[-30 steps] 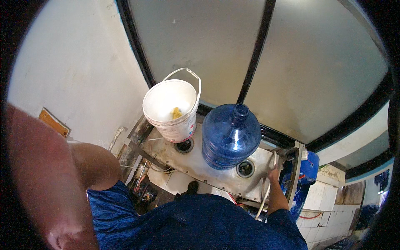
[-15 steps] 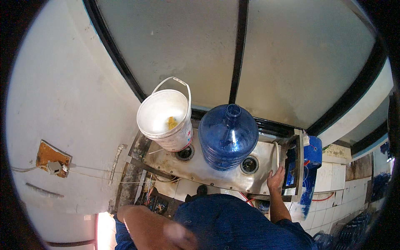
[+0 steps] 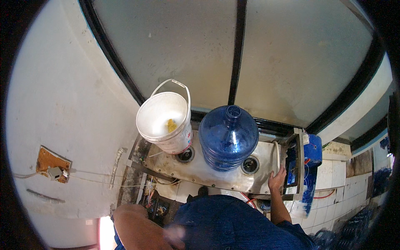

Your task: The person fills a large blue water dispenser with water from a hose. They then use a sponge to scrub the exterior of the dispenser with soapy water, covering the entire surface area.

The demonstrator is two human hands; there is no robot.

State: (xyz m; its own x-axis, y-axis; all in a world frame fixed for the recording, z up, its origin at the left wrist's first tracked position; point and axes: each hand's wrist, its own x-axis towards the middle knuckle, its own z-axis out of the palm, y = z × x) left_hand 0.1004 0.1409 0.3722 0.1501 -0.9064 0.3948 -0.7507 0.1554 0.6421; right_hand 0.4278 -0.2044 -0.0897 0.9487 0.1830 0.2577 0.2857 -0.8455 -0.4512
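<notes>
Left arm (image 3: pixel 135 223): bent, blurred; its fingers cannot be made out.
Right hand (image 3: pixel 276 180): at the pale hose (image 3: pixel 278 156); cannot tell whether its fingers grip it.
Blue bottle (image 3: pixel 229 135): upright on the metal surface (image 3: pixel 196 170).
White bucket (image 3: pixel 162 110): left of the bottle, yellow lump (image 3: pixel 171 125) inside.

Left wall: off-white painted plaster (image 3: pixel 75 91), smudged in places.
Wall board: a ragged orange-brown rectangular panel (image 3: pixel 46 157) with a small grey box (image 3: pixel 54 173) over its lower part; a thin pale cable (image 3: pixel 104 184) runs off to the right.
Window: two large frosted glass panes (image 3: pixel 171 50), parted by a straight black bar (image 3: pixel 237 54).
Right side: a glossy blue rounded container (image 3: pixel 313 154), a small red piece in front of it.
Beyond it: white square tiles (image 3: pixel 327 171) and a thin red hose (image 3: pixel 326 195) across them.
Lower left: dark, jumbled clutter (image 3: pixel 160 209), too small to sort out from here.
</notes>
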